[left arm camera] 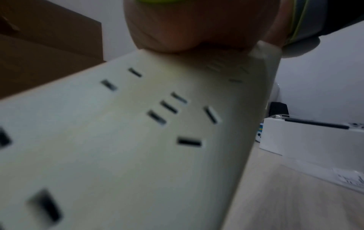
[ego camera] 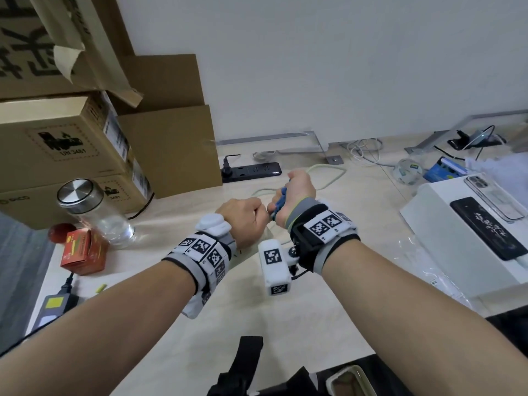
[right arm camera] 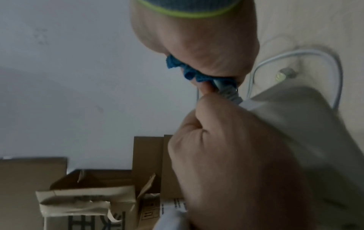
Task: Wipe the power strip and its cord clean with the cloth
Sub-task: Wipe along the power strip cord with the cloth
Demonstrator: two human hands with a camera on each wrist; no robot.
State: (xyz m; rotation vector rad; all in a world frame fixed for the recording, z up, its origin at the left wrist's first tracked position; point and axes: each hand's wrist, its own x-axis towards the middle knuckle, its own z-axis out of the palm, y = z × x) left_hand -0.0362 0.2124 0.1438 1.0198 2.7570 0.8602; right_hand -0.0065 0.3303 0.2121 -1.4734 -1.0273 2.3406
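1. Grip first: the left hand (ego camera: 245, 218) is clenched around the cord end of the white power strip (left arm camera: 122, 140), which it holds lifted off the worktop (ego camera: 257, 304). The left wrist view shows the socket face slanting away below the palm, and the right wrist view shows the body hanging tilted under the fist.
2. The right hand (ego camera: 297, 195), at about 1 o'clock from the left and almost touching it, is closed around the blue cloth (right arm camera: 184, 71), bunched over the cord (ego camera: 328, 178) right where it leaves the strip.
3. Beyond the right hand, the pale cord loops loose over the worktop toward 12 o'clock, near a black power strip (ego camera: 251, 170) by the cardboard boxes (ego camera: 85, 144).
4. Handling, as a judgement: the strip is a rigid plastic shell, light enough for one hand and smooth, so it may twist in a loose grip. Holding it by the narrow sides near the cord end keeps the fingers off the slots.
5. The cord is limp and springy. It needs the strip as an anchor while the cloth slides along it, and a sharp tug at the strain relief (right arm camera: 229, 93) could stress that joint.
6. The cloth is soft and folds easily, so wrapping it fully around the cord should wipe all sides at once.
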